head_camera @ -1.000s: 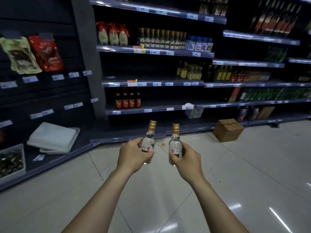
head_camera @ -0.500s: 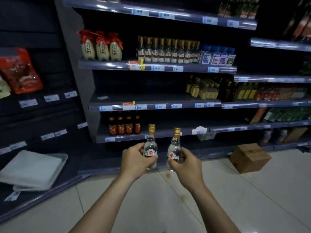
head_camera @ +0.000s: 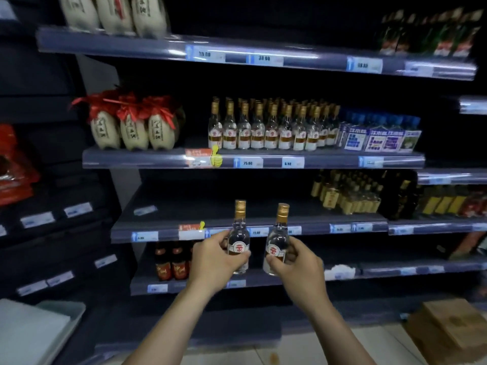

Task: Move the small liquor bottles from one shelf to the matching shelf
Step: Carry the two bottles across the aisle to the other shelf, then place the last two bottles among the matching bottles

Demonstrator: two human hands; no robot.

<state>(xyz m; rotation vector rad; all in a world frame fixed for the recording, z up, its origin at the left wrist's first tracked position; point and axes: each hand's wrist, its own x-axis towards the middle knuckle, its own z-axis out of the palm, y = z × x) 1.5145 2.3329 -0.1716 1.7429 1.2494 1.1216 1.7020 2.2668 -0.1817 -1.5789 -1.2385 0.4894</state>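
My left hand (head_camera: pixel 214 262) grips a small clear liquor bottle (head_camera: pixel 239 234) with a gold cap and a red-and-white label, held upright. My right hand (head_camera: pixel 297 267) holds a second matching small bottle (head_camera: pixel 278 239), tilted slightly right. Both bottles hover in front of the edge of a mostly bare dark shelf (head_camera: pixel 168 229). One shelf higher stands a row of several matching gold-capped bottles (head_camera: pixel 271 127) on the shelf (head_camera: pixel 147 160) with blue price tags.
Beige jars with red bows (head_camera: pixel 131 127) stand left of the bottle row, blue boxed packs (head_camera: pixel 379 135) right of it. Yellow-labelled bottles (head_camera: pixel 347 193) fill the middle shelf's right end. Brown bottles (head_camera: pixel 171 264) sit below. A cardboard box (head_camera: pixel 448 330) lies on the floor at right.
I have come much closer to the shelves and my view has risen. Both hands have lifted the bottles up to the level of the middle shelf's edge.
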